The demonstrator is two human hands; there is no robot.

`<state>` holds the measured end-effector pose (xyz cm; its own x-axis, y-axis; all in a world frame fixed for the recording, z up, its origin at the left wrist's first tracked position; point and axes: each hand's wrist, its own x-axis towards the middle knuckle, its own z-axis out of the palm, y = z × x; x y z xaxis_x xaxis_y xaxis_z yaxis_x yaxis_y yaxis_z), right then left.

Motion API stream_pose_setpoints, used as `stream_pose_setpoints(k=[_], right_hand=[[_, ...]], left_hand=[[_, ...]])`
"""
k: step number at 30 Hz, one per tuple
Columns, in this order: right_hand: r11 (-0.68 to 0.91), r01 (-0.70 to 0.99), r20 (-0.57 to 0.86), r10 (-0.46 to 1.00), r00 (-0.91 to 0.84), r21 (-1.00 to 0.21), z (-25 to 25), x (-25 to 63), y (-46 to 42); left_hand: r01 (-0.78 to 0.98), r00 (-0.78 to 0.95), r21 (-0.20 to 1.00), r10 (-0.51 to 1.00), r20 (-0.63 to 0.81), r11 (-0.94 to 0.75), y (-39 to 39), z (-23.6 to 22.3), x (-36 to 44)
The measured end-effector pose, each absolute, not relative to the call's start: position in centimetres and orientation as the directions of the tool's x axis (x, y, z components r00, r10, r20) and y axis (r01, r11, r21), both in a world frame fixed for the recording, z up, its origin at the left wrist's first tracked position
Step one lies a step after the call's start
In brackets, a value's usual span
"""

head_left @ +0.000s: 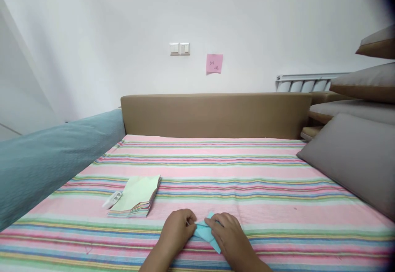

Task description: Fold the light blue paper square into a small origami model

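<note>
Down at the six o'clock edge, over a striped cloth in pink, green, blue and yellow (pixel 271 214), two bare hands work on a folded piece of light blue paper (pixel 205 233). The left hand (pixel 180 227) pinches its nine o'clock corner between thumb and curled fingers, while the right hand (pixel 226 233) lies over its three o'clock side, fingers bent and pressing down on it. Up toward ten o'clock from the hands sits a loose stack of colored sheets, pale green on top (pixel 135 196), with a small white object (pixel 112 200) at its left edge; I can't tell what that is. A blue-covered armrest (pixel 68 144) runs along nine o'clock, a brown backrest (pixel 212 115) stands at twelve, and grey cushions (pixel 354 156) pile up at two to three. Above the backrest, a pink note (pixel 214 63) is stuck to the wall near white switches (pixel 180 49).
</note>
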<state>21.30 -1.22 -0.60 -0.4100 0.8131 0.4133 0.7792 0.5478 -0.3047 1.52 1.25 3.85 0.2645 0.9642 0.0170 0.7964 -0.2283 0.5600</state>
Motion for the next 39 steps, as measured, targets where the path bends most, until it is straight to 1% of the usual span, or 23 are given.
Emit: stream_pose_setpoints(k=[9,14,23,25,29,32,34,39], right_hand=[[0.559,0.788,0.435,0.795,-0.422,-0.258,-0.6,21.3,-1.1],[0.561,0.789,0.435,0.793,-0.427,-0.249,-1.0,21.3,-1.0],[0.563,0.791,0.457,0.784,-0.421,-0.238,-1.5,21.2,-0.9],[0.562,0.791,0.463,0.783,-0.415,-0.241,-1.6,21.3,-1.0],[0.554,0.794,0.466,0.787,-0.404,-0.248,-1.7,21.3,-1.0],[0.555,0.796,0.466,0.786,-0.407,-0.241,-1.7,21.3,-0.9],[0.561,0.795,0.473,0.779,-0.412,-0.232,-1.7,21.3,-0.9],[0.566,0.793,0.476,0.774,-0.417,-0.226,-1.7,21.4,-0.9]], left_hand=[[0.824,0.278,0.477,0.952,0.128,-0.305,0.8,3.6,2.5],[0.815,0.329,0.461,0.935,0.131,-0.352,0.8,3.3,2.1],[0.782,0.351,0.499,0.926,0.141,-0.373,0.1,4.3,0.6],[0.769,0.35,0.526,0.928,0.13,-0.364,0.1,4.3,0.3],[0.725,0.246,0.64,0.964,0.105,-0.255,0.2,3.6,0.1],[0.666,0.215,0.712,0.971,0.103,-0.223,0.2,3.1,0.1],[0.666,0.216,0.713,0.972,0.097,-0.219,0.1,3.0,0.3],[0.716,0.213,0.663,0.973,0.092,-0.219,-0.1,3.2,0.6]])
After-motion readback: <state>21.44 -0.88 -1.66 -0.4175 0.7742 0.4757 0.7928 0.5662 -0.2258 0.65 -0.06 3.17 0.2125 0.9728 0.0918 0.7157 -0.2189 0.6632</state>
